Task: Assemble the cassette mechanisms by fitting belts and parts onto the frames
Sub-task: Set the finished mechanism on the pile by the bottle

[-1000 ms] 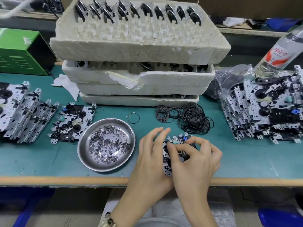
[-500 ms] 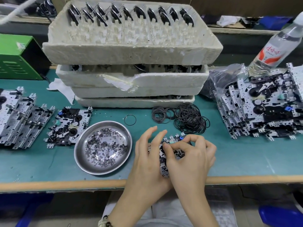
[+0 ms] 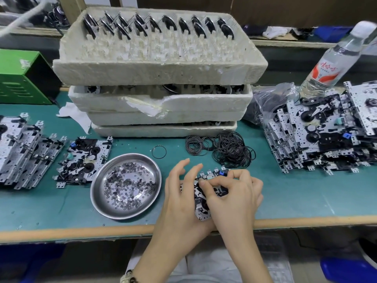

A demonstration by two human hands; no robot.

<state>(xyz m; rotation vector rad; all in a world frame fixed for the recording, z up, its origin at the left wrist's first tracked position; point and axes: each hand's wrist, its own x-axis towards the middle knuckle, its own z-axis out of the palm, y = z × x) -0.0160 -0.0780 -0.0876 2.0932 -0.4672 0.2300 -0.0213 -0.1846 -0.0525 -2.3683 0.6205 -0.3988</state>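
Head view looks down on the frame (image 3: 201,210), held at the near table edge (image 3: 81,231) between both hands. The left hand (image 3: 181,201) props it from 9 o'clock with two fingers lifted, straight and spread clear of it; its thumb and other fingers are hidden, so whether it truly grips I cannot tell. The right hand (image 3: 234,199) curls over the frame from 3 o'clock, thumb and forefinger tips pinched together at the frame's 12 o'clock end, on something too small to make out. This looks like the seating of a small part or belt on this one frame, not yet finished. Next the pinch likely calls for a firm, steady press while the left hand steadies the frame against tipping. At 9 o'clock sits a steel dish (image 3: 156,170) of washers (image 3: 126,186); at 12 o'clock, near, a pile of belts (image 3: 230,150); at 2 o'clock a stack of frames (image 3: 318,139); at 10 o'clock a fitted mechanism (image 3: 83,160); beyond, foam trays (image 3: 159,70) holding wheels (image 3: 169,25)
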